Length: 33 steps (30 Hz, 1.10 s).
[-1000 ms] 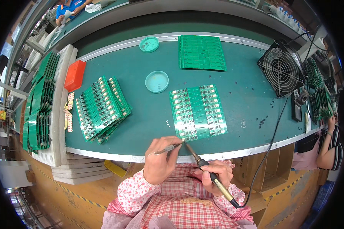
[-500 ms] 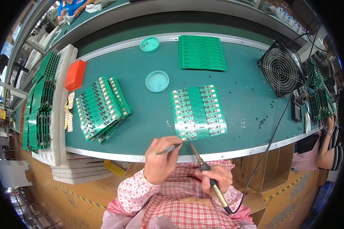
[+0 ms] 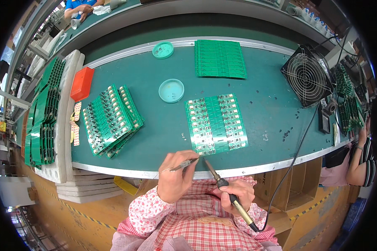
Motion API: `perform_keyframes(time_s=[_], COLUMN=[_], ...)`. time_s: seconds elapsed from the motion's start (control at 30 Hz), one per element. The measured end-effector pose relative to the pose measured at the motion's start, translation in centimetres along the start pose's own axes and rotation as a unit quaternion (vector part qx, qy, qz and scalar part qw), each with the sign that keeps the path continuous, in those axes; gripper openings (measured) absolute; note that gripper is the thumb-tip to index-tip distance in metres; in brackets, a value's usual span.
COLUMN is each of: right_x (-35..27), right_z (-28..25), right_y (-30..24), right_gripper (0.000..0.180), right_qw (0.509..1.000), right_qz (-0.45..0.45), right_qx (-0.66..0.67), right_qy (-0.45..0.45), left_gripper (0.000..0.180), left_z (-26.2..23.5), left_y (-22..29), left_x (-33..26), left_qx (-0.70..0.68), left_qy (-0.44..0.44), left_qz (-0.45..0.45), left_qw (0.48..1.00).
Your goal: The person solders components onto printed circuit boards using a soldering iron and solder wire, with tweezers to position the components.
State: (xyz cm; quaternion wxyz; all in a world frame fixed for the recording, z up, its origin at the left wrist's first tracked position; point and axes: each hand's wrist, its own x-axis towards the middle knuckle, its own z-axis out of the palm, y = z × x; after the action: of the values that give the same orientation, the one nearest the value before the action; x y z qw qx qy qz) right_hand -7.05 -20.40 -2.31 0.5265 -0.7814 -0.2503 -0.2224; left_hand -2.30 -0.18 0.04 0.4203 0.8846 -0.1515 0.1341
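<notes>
A green circuit board panel (image 3: 216, 119) lies flat on the bench in front of me, with two columns of small mounted parts. My left hand (image 3: 172, 178) is closed around a pair of tweezers (image 3: 182, 165), whose tips reach the panel's near left corner. In my right hand (image 3: 240, 193) is a soldering iron (image 3: 212, 170), gripped by its handle with the cable trailing to the right. Its tip points at that same corner, close to the tweezer tips. Whether the iron touches the board, or the tweezers pinch a tiny part, I cannot make out.
Populated panels (image 3: 109, 121) are stacked at left, beside a red box (image 3: 82, 83) and white foam (image 3: 67, 121). Two turquoise dishes (image 3: 171, 91) and a bare panel stack (image 3: 220, 59) lie farther back. A black fan (image 3: 307, 77) stands right, near scattered black parts (image 3: 285, 134).
The soldering iron's tip has shifted slightly left, closer to the tweezer tips. My left hand stays almost in place. At the far left, the co-worker's hands have moved.
</notes>
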Motion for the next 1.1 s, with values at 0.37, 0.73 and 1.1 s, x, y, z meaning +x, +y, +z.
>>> perform_keyframes(time_s=[0.37,0.73,1.1], right_x=[0.4,0.0,-0.3], right_z=[0.8,0.1,-0.5], right_y=[-0.1,-0.6,-0.7], right_gripper=[0.022,0.023,0.023], right_qw=[1.000,0.999,1.000], right_qz=[0.004,0.006,0.024], right_qx=[-0.001,-0.019,-0.017], right_qy=[0.005,0.027,0.007], left_gripper=[0.024,0.030,0.024], left_z=[-0.1,0.1,-0.1], left_y=[-0.1,-0.3,0.1], left_x=[-0.1,0.0,0.0], left_qx=[-0.003,-0.005,0.001], left_qy=[-0.002,0.008,0.001], left_qz=[-0.001,0.008,0.000], left_qw=[1.000,1.000,1.000])
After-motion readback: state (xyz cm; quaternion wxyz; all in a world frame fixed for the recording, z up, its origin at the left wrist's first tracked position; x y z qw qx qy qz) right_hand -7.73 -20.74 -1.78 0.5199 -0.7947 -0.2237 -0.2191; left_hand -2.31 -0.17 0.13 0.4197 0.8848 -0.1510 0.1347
